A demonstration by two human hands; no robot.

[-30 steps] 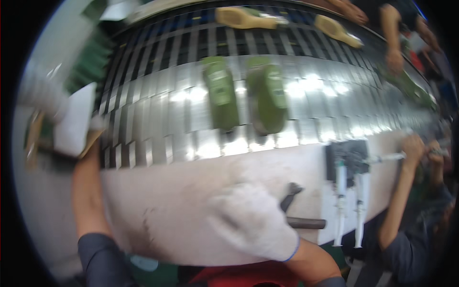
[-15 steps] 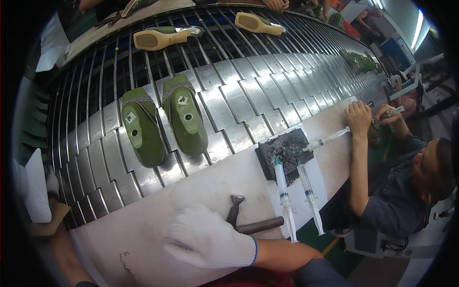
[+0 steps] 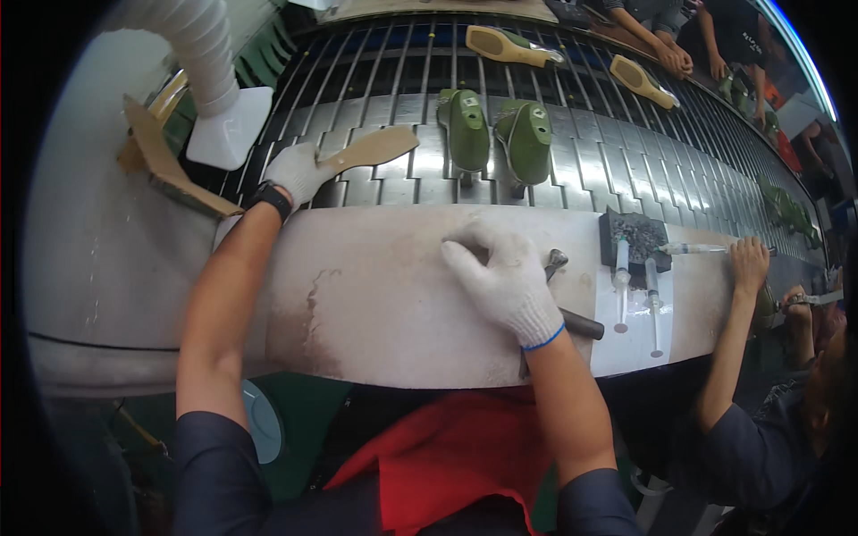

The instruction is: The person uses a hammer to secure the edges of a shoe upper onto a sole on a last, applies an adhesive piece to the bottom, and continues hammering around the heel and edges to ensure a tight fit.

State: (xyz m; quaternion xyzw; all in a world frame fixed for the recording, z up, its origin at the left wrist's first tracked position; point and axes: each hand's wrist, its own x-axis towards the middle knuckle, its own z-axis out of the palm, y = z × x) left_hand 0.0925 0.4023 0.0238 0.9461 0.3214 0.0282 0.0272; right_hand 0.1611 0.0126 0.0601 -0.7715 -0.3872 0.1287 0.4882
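Observation:
My left hand point(image 3: 297, 172), in a white glove, reaches to the conveyor's near edge. Its fingers are closed round the narrow end of a tan shoe sole point(image 3: 375, 149); whether a shoe is attached underneath cannot be made out. My right hand point(image 3: 505, 277), also gloved, is over the pale worktop point(image 3: 393, 295), thumb and forefinger apart, with nothing seen between them. Beside and partly behind it lies a hammer point(image 3: 583, 324). Two green shoe lasts with glittery straps point(image 3: 466, 134) point(image 3: 525, 143) stand on the conveyor beyond.
Three syringes point(image 3: 654, 313) rest with their tips on a dark block point(image 3: 633, 234) at the right. A white duct nozzle point(image 3: 231, 125) and a cardboard piece point(image 3: 174, 161) are at the left. Two tan-soled shoes point(image 3: 514, 46) lie farther back. A co-worker's arm point(image 3: 737, 330) is at the right.
The view has swung left, so things appear farther right. My left hand, mostly hidden at the left edge before, now shows gripping the sole. My right thumb and forefinger have spread apart.

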